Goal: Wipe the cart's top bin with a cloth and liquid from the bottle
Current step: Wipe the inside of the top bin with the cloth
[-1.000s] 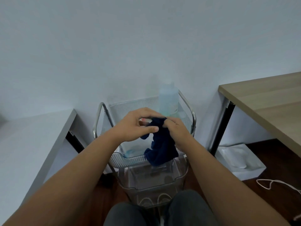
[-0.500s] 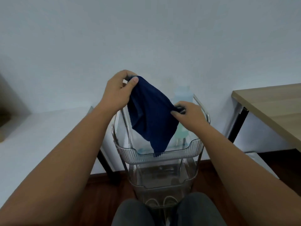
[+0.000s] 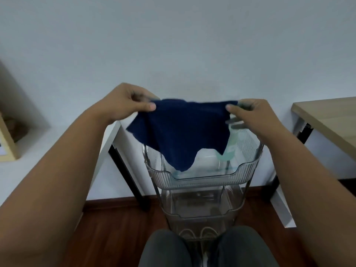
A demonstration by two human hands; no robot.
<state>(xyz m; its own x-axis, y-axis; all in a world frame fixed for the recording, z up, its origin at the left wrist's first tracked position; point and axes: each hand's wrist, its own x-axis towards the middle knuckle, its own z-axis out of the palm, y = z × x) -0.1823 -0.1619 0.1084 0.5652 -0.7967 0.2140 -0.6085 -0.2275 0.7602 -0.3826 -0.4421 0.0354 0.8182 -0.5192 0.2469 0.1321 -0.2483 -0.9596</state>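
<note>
I've got the dark navy blue cloth point(image 3: 183, 132) spread wide above the cart's clear ribbed plastic top bin point(image 3: 204, 177). My left hand point(image 3: 125, 104) pinches its left corner between thumb and fingers; my right hand point(image 3: 252, 114) pinches the right corner. The cloth's lower edge hangs just inside the bin. The pale translucent bottle point(image 3: 232, 145) stands in the bin's right side, mostly hidden behind the cloth.

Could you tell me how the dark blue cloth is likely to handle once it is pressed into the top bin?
Likely floppy: the dark blue cloth sags between the left hand and right hand. Probably light, since fingertip pinches hold it.
</note>
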